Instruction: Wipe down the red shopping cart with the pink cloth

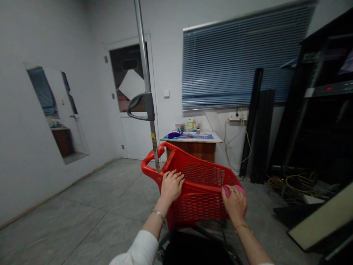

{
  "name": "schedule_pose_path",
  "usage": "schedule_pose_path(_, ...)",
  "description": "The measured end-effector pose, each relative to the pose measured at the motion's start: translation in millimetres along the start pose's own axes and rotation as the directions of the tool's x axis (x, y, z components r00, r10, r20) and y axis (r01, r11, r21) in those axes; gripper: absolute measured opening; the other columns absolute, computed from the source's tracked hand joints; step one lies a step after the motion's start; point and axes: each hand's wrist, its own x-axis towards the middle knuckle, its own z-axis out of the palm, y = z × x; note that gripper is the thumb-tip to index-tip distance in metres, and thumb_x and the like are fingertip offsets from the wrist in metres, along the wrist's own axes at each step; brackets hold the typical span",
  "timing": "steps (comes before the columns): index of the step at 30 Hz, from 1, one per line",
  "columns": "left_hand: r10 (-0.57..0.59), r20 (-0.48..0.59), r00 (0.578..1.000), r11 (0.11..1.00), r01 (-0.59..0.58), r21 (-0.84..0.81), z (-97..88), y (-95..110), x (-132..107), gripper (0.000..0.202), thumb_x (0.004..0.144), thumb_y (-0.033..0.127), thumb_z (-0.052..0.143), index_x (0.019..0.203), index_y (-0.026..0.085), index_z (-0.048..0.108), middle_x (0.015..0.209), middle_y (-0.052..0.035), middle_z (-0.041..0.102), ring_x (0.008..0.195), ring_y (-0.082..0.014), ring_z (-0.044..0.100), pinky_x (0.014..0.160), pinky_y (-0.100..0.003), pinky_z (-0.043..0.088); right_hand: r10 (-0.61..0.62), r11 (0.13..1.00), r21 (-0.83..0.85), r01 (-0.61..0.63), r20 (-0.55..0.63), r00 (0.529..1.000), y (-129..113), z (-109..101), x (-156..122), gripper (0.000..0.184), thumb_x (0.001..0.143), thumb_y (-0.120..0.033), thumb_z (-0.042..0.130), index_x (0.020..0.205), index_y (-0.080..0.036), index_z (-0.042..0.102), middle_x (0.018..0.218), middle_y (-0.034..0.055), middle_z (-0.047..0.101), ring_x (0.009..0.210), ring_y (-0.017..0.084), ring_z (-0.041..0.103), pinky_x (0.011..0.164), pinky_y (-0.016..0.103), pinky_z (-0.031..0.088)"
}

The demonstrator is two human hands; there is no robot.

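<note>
A red plastic shopping basket with slotted sides stands in front of me, its handle end to the left. My left hand rests on the near rim close to that end, fingers curled over the edge. At the right end of the same rim, my right hand presses a pink cloth against the basket, fingers closed around it. A grey metal pole with a dark grey hand grip rises from the basket's handle end. Part of the pink cloth is hidden under my right hand.
Behind the basket is a small table with a purple cloth and bottles. Dark panels, cables and a pale board lie to the right. A door and a mirror are left.
</note>
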Motion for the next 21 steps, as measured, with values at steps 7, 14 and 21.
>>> schedule_pose_path(7,-0.016,0.003,1.0,1.0,0.015,0.026,-0.7,-4,3,0.026,0.095,0.029,0.049,0.109,0.031,0.072,0.115,-0.0014,0.072,0.119,-0.0263,0.057,0.1,-0.049,0.038,-0.069,0.993,0.104,0.06,0.081,0.994,-69,6,5,0.025,0.092,-0.028,0.045,0.097,-0.015,0.066,0.09,0.0085,0.069,0.084,0.02,0.056,0.085,0.035,0.037)
schedule_pose_path(14,0.018,0.021,1.0,1.0,-0.019,0.022,-3.1,-11,0,0.028,0.096,0.032,0.048,0.115,0.032,0.069,0.117,-0.0008,0.071,0.117,-0.025,0.058,0.101,-0.047,0.038,-0.182,0.966,0.207,0.153,0.126,0.975,-103,6,6,0.023,0.092,-0.026,0.046,0.099,-0.018,0.066,0.092,0.0069,0.069,0.09,0.019,0.057,0.093,0.035,0.035)
schedule_pose_path(21,0.027,0.037,0.999,1.0,-0.028,0.012,-4.3,-10,0,0.029,0.097,0.031,0.048,0.119,0.032,0.066,0.12,-0.0005,0.07,0.119,-0.0244,0.057,0.102,-0.046,0.036,-0.142,0.984,0.118,0.131,0.094,0.985,-18,-3,4,0.026,0.092,-0.031,0.047,0.1,-0.018,0.067,0.098,0.0067,0.07,0.097,0.02,0.056,0.096,0.034,0.037)
